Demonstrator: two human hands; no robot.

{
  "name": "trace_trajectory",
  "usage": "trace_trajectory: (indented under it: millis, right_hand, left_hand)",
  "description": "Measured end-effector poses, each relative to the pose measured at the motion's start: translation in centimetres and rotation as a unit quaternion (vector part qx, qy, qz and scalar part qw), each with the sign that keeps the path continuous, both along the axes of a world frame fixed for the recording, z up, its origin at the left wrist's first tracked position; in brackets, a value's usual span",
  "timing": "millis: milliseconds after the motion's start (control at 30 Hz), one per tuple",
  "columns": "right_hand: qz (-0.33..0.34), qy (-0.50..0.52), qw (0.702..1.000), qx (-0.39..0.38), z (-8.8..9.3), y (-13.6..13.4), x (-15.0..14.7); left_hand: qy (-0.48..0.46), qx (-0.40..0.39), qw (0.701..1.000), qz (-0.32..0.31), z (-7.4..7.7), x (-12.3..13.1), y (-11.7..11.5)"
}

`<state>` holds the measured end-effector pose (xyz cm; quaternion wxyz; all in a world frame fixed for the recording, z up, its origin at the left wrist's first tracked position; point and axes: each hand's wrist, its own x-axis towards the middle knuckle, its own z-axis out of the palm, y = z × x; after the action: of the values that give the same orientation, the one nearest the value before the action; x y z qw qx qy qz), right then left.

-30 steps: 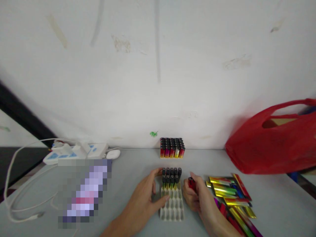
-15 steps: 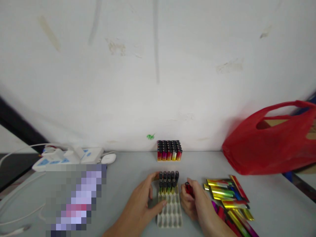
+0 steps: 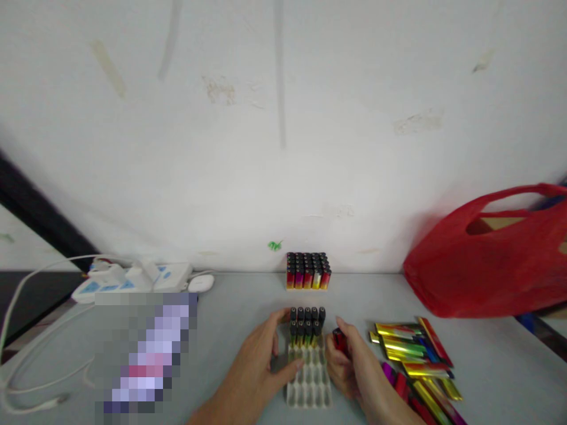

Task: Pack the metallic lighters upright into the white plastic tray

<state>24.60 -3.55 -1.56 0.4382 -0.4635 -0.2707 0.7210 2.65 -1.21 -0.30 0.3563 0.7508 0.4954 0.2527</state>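
Observation:
A pale tray [image 3: 309,399] with rows of pockets lies before me, its far rows filled with several upright black-topped lighters [image 3: 307,333]; the near pockets hold none. My left hand [image 3: 268,354] grips the tray's left side, thumb lying over the pockets and forefinger by the far corner. Just right of the tray, my right hand [image 3: 348,360] is closed around a red lighter [image 3: 339,339] with a dark top, thumb raised beside it. To the right of that hand lies a loose pile of shiny gold, red, green and purple lighters [image 3: 405,348].
A full block of lighters [image 3: 309,273] stands against the wall. On the right is a red bag [image 3: 482,265]. At left lie a white power strip [image 3: 177,277], white cables [image 3: 48,405] and a blurred-out object [image 3: 150,354].
The whole view has shifted slightly, so things appear a little further right. Both hands keep their places by the tray, and the red lighter stays in my right hand.

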Motion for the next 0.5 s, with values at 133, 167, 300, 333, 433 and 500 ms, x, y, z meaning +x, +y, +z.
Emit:
trace_trajectory:
  millis: [133,167,300,333,433,500]
  right_hand:
    - [0.017,-0.018,0.999,0.022,1.2,-0.3,-0.1]
    - [0.018,-0.019,0.999,0.023,1.4,-0.4,-0.2]
    - [0.007,-0.011,1.0,0.016,1.7,-0.4,-0.2]
    - [0.005,-0.009,1.0,0.017,1.7,-0.4,-0.2]
    - [-0.002,-0.008,1.0,0.019,1.5,-0.5,-0.1]
    - [-0.011,-0.014,1.0,0.018,1.5,-0.6,-0.2]
  left_hand:
    - [0.003,0.007,1.0,0.003,-0.4,-0.1,0.1]
    - [0.004,0.006,1.0,0.003,-0.5,-0.1,0.1]
    - [0.0,0.003,1.0,0.001,-0.2,-0.1,0.0]
    - [0.0,0.0,1.0,0.001,-0.1,-0.1,-0.1]
    - [0.005,-0.008,1.0,0.001,0.0,0.0,-0.1]
    - [0.006,-0.009,1.0,0.0,0.1,0.0,-0.1]
